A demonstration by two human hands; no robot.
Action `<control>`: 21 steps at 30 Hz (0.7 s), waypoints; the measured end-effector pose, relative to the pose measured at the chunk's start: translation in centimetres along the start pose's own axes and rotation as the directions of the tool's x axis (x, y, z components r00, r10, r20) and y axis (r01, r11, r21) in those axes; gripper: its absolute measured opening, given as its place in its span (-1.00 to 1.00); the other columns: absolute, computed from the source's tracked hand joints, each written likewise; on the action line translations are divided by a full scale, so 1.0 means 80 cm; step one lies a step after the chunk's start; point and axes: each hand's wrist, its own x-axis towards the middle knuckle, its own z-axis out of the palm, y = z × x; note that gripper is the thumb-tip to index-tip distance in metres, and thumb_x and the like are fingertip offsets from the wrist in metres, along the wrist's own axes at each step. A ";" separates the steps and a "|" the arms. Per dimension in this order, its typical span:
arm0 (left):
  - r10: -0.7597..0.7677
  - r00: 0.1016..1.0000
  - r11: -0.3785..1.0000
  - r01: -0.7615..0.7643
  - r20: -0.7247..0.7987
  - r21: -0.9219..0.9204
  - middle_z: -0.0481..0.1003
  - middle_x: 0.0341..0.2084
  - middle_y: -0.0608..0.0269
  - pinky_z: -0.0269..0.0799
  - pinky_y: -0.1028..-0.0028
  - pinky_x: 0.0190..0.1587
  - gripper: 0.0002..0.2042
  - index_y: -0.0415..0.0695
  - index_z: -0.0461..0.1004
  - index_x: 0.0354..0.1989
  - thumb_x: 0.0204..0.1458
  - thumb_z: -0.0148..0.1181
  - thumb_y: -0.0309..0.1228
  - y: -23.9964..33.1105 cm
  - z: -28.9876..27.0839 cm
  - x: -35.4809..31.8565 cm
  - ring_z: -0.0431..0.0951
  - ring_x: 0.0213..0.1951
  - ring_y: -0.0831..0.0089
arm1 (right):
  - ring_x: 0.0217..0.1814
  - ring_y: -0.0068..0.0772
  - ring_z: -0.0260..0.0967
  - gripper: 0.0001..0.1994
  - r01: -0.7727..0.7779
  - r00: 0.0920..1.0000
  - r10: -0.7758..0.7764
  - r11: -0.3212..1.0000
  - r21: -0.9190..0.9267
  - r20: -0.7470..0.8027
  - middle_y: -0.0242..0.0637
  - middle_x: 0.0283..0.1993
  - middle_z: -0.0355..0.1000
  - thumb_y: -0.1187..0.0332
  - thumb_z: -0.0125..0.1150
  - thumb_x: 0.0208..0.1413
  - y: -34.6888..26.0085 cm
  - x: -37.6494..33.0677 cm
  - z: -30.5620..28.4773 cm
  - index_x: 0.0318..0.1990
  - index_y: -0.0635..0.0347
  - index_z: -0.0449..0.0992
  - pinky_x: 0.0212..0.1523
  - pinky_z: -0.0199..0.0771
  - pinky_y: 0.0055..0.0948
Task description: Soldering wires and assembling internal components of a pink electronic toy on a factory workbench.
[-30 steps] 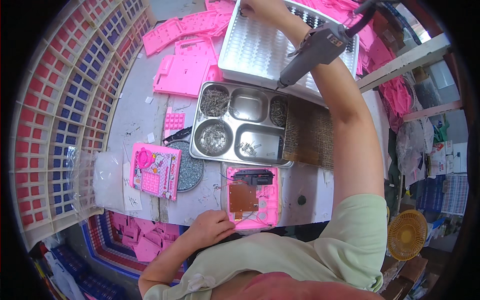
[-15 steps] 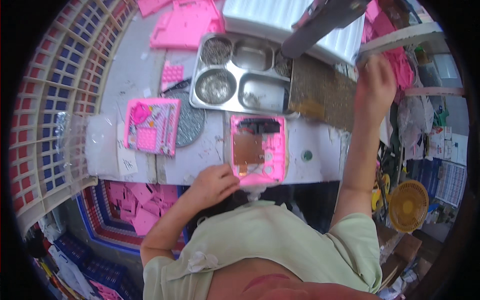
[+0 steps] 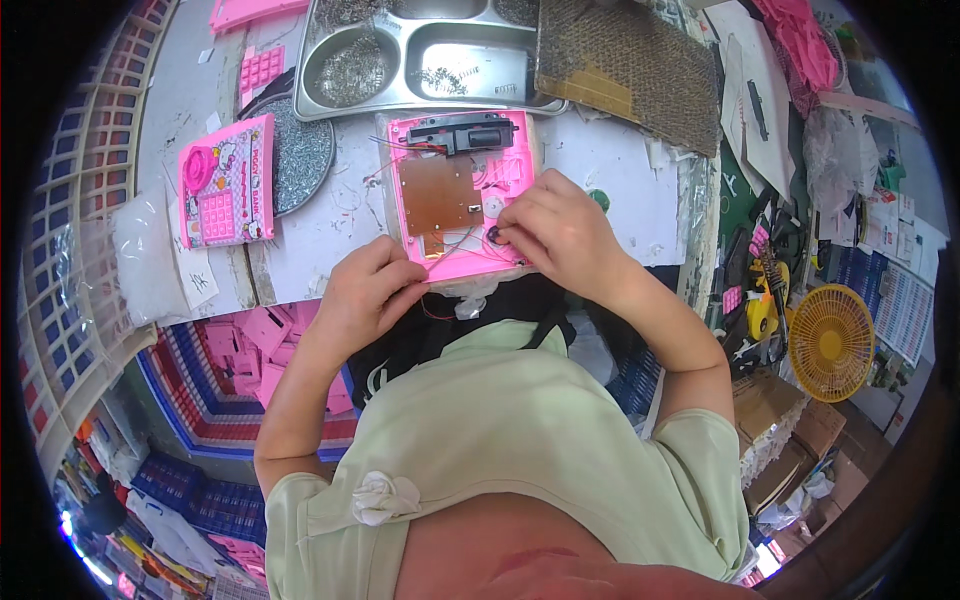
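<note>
A pink plastic housing (image 3: 480,262) lies open side up at the table's front edge. Inside it are a brown circuit board (image 3: 440,195), a black battery box (image 3: 460,135) and thin loose wires. My right hand (image 3: 560,232) reaches over its right side, fingertips pinched on a small round black part (image 3: 494,235). At the lower left corner my left hand (image 3: 372,290) is closed, thumb and fingertips together beside the wires; what they hold is hidden. A printed pink toy panel with a keypad (image 3: 228,190) rests to the left on a grey round plate (image 3: 303,165).
Behind the housing stands a metal compartment tray (image 3: 400,103) with small metal parts, beside a brown board (image 3: 640,75). A white plastic basket (image 3: 85,200) rises at the left. Below the table, a blue and red crate (image 3: 200,420) holds pink parts. A yellow basket (image 3: 832,342) is at the right.
My right hand has come back from the far right to the housing and now pinches a small black part. My left hand remains by the lower left corner. The view has shifted.
</note>
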 end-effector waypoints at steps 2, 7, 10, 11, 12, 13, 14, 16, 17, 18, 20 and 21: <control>-0.001 1.000 1.000 0.001 -0.006 0.005 0.45 -0.42 0.18 0.43 0.28 -0.36 -0.82 -0.15 0.57 -0.29 -0.05 0.45 -0.50 0.000 0.001 -0.002 0.53 -0.38 0.19 | -0.15 -0.12 0.39 -0.83 0.006 1.000 -0.006 1.000 -0.023 -0.022 -0.25 -0.21 0.51 0.46 0.44 -0.03 -0.007 0.002 0.004 -0.26 0.17 0.59 -0.16 0.46 -0.22; -0.002 1.000 1.000 0.002 0.007 0.012 0.47 -0.41 0.16 0.43 0.31 -0.37 -0.79 -0.15 0.59 -0.27 -0.08 0.48 -0.53 -0.002 0.000 -0.003 0.53 -0.38 0.21 | -0.11 -0.17 0.38 -0.83 0.052 0.997 -0.053 0.999 -0.015 -0.061 -0.32 -0.16 0.49 0.41 0.46 -0.05 0.011 -0.008 0.010 -0.28 0.14 0.61 -0.15 0.46 -0.26; -0.007 1.000 1.000 0.007 0.007 0.004 0.45 -0.44 0.19 0.42 0.25 -0.36 -0.83 -0.14 0.57 -0.32 -0.05 0.45 -0.48 0.000 0.002 0.005 0.52 -0.38 0.18 | -0.13 -0.20 0.39 -0.80 0.094 0.989 -0.090 0.995 0.035 -0.114 -0.34 -0.17 0.49 0.42 0.48 -0.08 0.017 -0.015 0.008 -0.26 0.13 0.63 -0.15 0.47 -0.27; -0.002 1.000 1.000 0.002 0.011 0.026 0.45 -0.44 0.19 0.42 0.25 -0.36 -0.83 -0.14 0.57 -0.32 -0.06 0.45 -0.48 0.001 0.001 0.007 0.52 -0.38 0.18 | -0.14 -0.20 0.39 -0.79 0.103 0.986 -0.096 0.994 0.044 -0.134 -0.34 -0.17 0.50 0.42 0.49 -0.08 0.020 -0.019 0.006 -0.25 0.12 0.63 -0.15 0.47 -0.27; 0.004 1.000 0.999 -0.005 0.017 0.047 0.45 -0.44 0.19 0.42 0.25 -0.36 -0.83 -0.14 0.57 -0.31 -0.06 0.45 -0.48 0.002 -0.002 0.005 0.52 -0.38 0.18 | -0.15 -0.19 0.40 -0.79 0.089 0.981 -0.080 0.995 0.044 -0.179 -0.33 -0.17 0.51 0.43 0.48 -0.09 0.023 -0.024 0.002 -0.25 0.12 0.63 -0.15 0.47 -0.26; 0.023 1.000 0.998 -0.024 0.014 0.057 0.45 -0.44 0.19 0.42 0.25 -0.36 -0.83 -0.14 0.57 -0.31 -0.06 0.45 -0.48 0.003 -0.002 0.007 0.52 -0.38 0.17 | -0.16 -0.18 0.41 -0.78 0.073 0.974 -0.066 0.997 0.026 -0.218 -0.32 -0.17 0.52 0.44 0.48 -0.10 0.027 -0.030 -0.009 -0.25 0.13 0.63 -0.14 0.47 -0.25; 0.015 1.000 0.998 -0.016 0.020 0.054 0.45 -0.44 0.19 0.41 0.24 -0.36 -0.82 -0.13 0.57 -0.31 -0.06 0.45 -0.48 0.003 0.000 0.006 0.52 -0.38 0.17 | -0.17 -0.17 0.43 -0.78 0.056 0.966 -0.053 0.998 0.002 -0.253 -0.31 -0.16 0.53 0.44 0.48 -0.10 0.033 -0.039 -0.024 -0.25 0.13 0.62 -0.14 0.48 -0.24; -0.014 0.999 0.998 0.012 0.036 0.057 0.45 -0.44 0.18 0.41 0.24 -0.35 -0.81 -0.13 0.57 -0.30 -0.07 0.45 -0.48 0.003 -0.001 0.002 0.52 -0.38 0.17 | -0.16 -0.09 0.48 -0.78 -0.196 0.904 0.100 0.961 -0.195 -0.415 -0.21 -0.17 0.55 0.43 0.46 -0.07 0.072 -0.071 -0.055 -0.23 0.17 0.61 -0.11 0.48 -0.19; -0.009 0.998 0.998 0.005 0.066 0.064 0.45 -0.44 0.18 0.42 0.23 -0.34 -0.81 -0.12 0.57 -0.29 -0.07 0.45 -0.48 0.006 -0.004 0.005 0.52 -0.37 0.15 | -0.15 -0.05 0.49 -0.78 -0.363 0.836 0.186 0.893 -0.267 -0.515 -0.18 -0.17 0.56 0.41 0.46 -0.05 0.090 -0.086 -0.063 -0.22 0.18 0.60 -0.11 0.48 -0.18; -0.006 0.995 0.997 -0.001 0.095 0.071 0.45 -0.44 0.18 0.43 0.22 -0.33 -0.80 -0.12 0.57 -0.28 -0.07 0.44 -0.47 0.008 -0.006 0.009 0.52 -0.37 0.14 | -0.15 -0.04 0.49 -0.78 -0.460 0.801 0.254 0.840 -0.287 -0.541 -0.17 -0.18 0.56 0.40 0.46 -0.04 0.104 -0.098 -0.071 -0.23 0.18 0.59 -0.10 0.48 -0.18; -0.029 0.983 0.996 0.013 0.179 0.093 0.46 -0.43 0.16 0.44 0.24 -0.32 -0.80 -0.14 0.57 -0.27 -0.06 0.44 -0.47 0.018 -0.022 0.019 0.53 -0.36 0.13 | -0.15 -0.03 0.50 -0.79 -0.617 0.719 0.372 0.730 -0.294 -0.587 -0.15 -0.20 0.56 0.38 0.45 -0.02 0.127 -0.111 -0.073 -0.23 0.19 0.58 -0.10 0.49 -0.20; -0.046 0.970 0.995 0.024 0.238 0.096 0.46 -0.43 0.15 0.44 0.26 -0.31 -0.81 -0.15 0.57 -0.27 -0.06 0.43 -0.48 0.026 -0.030 0.032 0.53 -0.37 0.14 | -0.16 -0.03 0.50 -0.78 -0.633 0.707 0.394 0.722 -0.278 -0.588 -0.15 -0.20 0.55 0.38 0.45 -0.02 0.136 -0.117 -0.071 -0.23 0.20 0.58 -0.10 0.50 -0.20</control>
